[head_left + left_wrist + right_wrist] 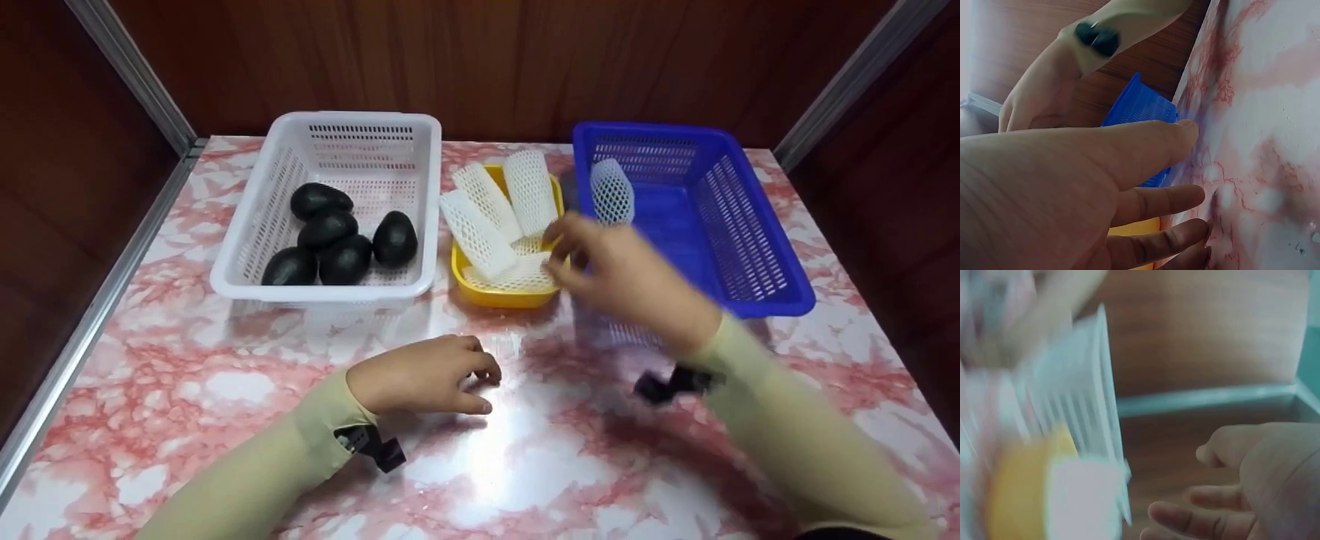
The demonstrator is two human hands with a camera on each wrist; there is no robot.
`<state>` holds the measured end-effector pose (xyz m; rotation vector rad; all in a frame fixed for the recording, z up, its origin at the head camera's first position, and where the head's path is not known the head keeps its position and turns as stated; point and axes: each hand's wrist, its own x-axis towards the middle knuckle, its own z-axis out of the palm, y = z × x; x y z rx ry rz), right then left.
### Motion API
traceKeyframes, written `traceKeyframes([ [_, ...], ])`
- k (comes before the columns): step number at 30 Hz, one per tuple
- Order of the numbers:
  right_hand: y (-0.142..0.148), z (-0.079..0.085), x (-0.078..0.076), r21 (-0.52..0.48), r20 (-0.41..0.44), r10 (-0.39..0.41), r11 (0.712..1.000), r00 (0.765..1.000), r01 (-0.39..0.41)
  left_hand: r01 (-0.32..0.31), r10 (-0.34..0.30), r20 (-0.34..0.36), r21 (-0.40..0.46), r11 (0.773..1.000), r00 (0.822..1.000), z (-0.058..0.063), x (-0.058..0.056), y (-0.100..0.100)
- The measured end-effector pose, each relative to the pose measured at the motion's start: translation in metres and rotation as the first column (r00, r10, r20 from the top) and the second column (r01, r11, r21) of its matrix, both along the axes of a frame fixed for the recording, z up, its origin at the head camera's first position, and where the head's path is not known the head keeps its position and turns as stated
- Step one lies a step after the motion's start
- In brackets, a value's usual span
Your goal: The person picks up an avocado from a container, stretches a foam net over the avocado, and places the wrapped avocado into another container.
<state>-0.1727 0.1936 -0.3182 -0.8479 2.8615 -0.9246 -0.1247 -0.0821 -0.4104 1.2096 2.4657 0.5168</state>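
Observation:
My right hand (619,274) hovers between the yellow basket (506,300) and the blue basket (795,300), fingers loosely bent and holding nothing. Beneath its fingertips lie white foam net sleeves (480,236), several of them heaped in the yellow basket. One avocado in a foam net sleeve (613,193) leans at the left wall inside the blue basket. My left hand (427,375) hangs low over the table in front of the yellow basket; its fingers are relaxed, with nothing in them. The left wrist view shows its thumb and fingers (1159,199) spread apart.
A white basket (431,187) with several dark avocados (346,259) stands at the back left. Brown wood-look panels (480,67) with metal strips close in the back and sides. The table (247,450) has a red and white marbled top.

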Motion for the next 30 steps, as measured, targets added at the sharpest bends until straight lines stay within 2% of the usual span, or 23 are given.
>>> traceKeyframes([
  [5, -0.007, -0.032, 0.037, -0.023, 0.022, 0.12, 0.993, 0.992, -0.12, 0.004, -0.004, 0.001, -0.007, 1.0, 1.0, 0.0, -0.001, 0.001],
  [7, -0.008, -0.043, 0.044, 0.001, -0.004, 0.159, 0.987, 0.987, -0.159, -0.001, 0.001, 0.008, -0.005, 1.0, 1.0, -0.001, -0.001, 0.002],
  [10, -0.01, -0.058, 0.052, 0.041, 0.007, 0.192, 0.981, 0.981, -0.192, -0.013, 0.013, 0.02, -0.01, 1.0, 1.0, 0.0, -0.001, 0.002],
  [16, -0.009, -0.079, 0.056, 0.147, 0.035, 0.246, 0.957, 0.969, -0.249, -0.033, 0.034, 0.03, -0.027, 0.999, 0.999, 0.002, 0.001, 0.001],
  [20, -0.008, -0.088, 0.057, 0.257, 0.047, 0.278, 0.925, 0.96, -0.28, -0.046, 0.047, 0.029, -0.035, 0.998, 0.998, 0.0, 0.001, 0.002],
  [24, -0.008, -0.094, 0.058, 0.328, 0.057, 0.289, 0.899, 0.956, -0.291, -0.05, 0.051, 0.026, -0.042, 0.998, 0.998, -0.001, 0.001, 0.004],
  [30, -0.01, -0.096, 0.059, 0.355, 0.023, 0.293, 0.891, 0.956, -0.282, -0.067, 0.068, 0.015, -0.046, 0.997, 0.998, 0.001, 0.004, 0.005],
])
